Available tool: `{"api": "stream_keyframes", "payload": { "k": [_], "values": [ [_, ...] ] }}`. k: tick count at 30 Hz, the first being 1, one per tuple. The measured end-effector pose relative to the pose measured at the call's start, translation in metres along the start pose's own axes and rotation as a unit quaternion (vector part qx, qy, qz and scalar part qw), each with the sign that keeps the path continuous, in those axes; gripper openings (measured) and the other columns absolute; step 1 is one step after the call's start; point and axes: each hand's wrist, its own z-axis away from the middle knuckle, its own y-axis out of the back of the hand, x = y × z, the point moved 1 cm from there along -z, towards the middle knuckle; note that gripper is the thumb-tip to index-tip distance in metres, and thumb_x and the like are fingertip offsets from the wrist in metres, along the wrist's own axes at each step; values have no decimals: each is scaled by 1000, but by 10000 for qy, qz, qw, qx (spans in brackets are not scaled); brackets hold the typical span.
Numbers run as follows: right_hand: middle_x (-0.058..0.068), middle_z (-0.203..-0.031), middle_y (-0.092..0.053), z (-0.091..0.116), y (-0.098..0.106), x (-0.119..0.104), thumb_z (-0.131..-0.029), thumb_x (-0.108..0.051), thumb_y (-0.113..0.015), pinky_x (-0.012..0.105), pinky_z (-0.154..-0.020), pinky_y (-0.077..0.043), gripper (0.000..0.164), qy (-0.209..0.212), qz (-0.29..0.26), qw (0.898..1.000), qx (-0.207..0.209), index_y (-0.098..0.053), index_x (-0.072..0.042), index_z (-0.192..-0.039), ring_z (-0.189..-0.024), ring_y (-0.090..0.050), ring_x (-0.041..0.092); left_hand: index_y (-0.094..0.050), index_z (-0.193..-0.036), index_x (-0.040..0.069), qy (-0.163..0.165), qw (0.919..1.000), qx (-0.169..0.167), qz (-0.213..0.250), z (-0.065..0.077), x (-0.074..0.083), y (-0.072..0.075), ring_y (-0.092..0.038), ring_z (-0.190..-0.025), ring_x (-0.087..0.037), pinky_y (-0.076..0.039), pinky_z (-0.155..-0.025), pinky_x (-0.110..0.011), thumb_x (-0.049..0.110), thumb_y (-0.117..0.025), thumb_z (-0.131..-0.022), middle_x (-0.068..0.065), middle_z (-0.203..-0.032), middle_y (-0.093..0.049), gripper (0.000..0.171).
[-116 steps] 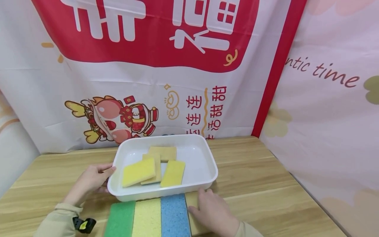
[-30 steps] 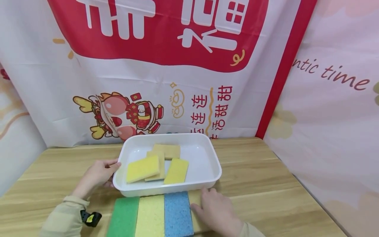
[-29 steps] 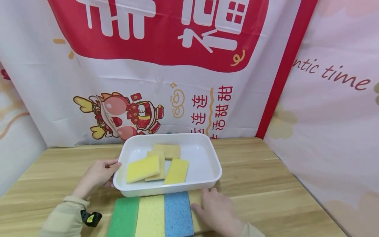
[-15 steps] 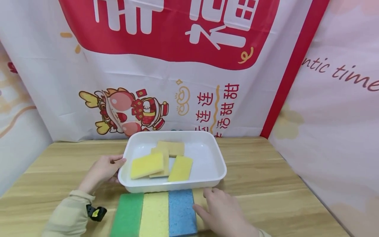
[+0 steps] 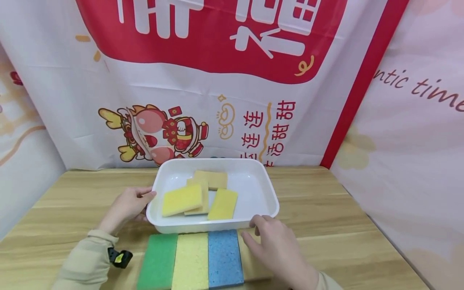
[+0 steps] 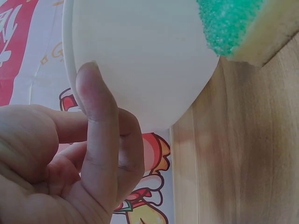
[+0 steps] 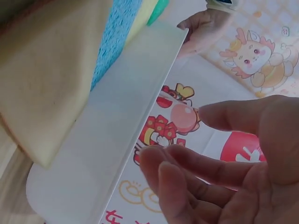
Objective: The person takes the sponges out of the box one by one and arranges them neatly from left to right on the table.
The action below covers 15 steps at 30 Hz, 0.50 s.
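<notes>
A white plastic tray (image 5: 250, 193) holds several thin sponges, among them two yellow ones (image 5: 182, 199) and a tan one (image 5: 214, 179), partly overlapping. My left hand (image 5: 125, 205) grips the tray's left rim, its thumb (image 6: 96, 88) against the wall in the left wrist view. Along the tray's front side lies a row of sponges: green (image 5: 159, 259), yellow (image 5: 191, 259), blue (image 5: 224, 257) and tan (image 5: 252, 268). Over the tan sponge hovers my right hand (image 5: 279, 249), fingers loosely bent and holding nothing, fingertips by the tray's front right corner.
Wood-grain tabletop (image 5: 326, 221) extends to both sides of the tray. A printed white and red cloth (image 5: 203, 88) hangs right behind it, and another printed cloth (image 5: 417, 161) borders the right side. A black strapped device (image 5: 120, 257) sits on the left wrist.
My right hand has lifted off the tan sponge and come up toward the tray's front right corner. The left hand keeps its grip on the tray; the head view has shifted slightly.
</notes>
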Motion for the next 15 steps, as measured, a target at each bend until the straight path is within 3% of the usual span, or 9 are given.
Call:
{"api": "stream_keyframes", "payload": {
  "k": [4,11,15],
  "values": [
    [-4,-76,-62,-11,3,2,-85,-28,-77,23,-52,-46,18,164,-6,9994,297,-69,-12,-85,-63,-55,7,-44,-142,-7,95,9999,-8,-62,0,0,0,-64,-66,-22,-59,-61,-42,27,-54,-103,-18,-95,-63,53],
    [8,-95,-63,-48,15,6,-87,-28,-76,31,-63,-53,28,276,-243,9993,87,-67,-6,-100,-78,-60,17,-44,-142,-8,80,9999,10,-75,0,-2,0,-64,-65,-22,-59,-61,-42,28,-54,-103,-17,-93,-63,54],
    [13,-104,-61,-66,22,8,-87,-28,-76,36,-72,-54,36,372,-119,9991,179,-64,-1,-108,-87,-58,22,-44,-143,-6,110,9999,5,-26,-1,-1,-1,-64,-65,-22,-59,-62,-42,28,-54,-103,-17,-94,-63,53]
  ]
}}
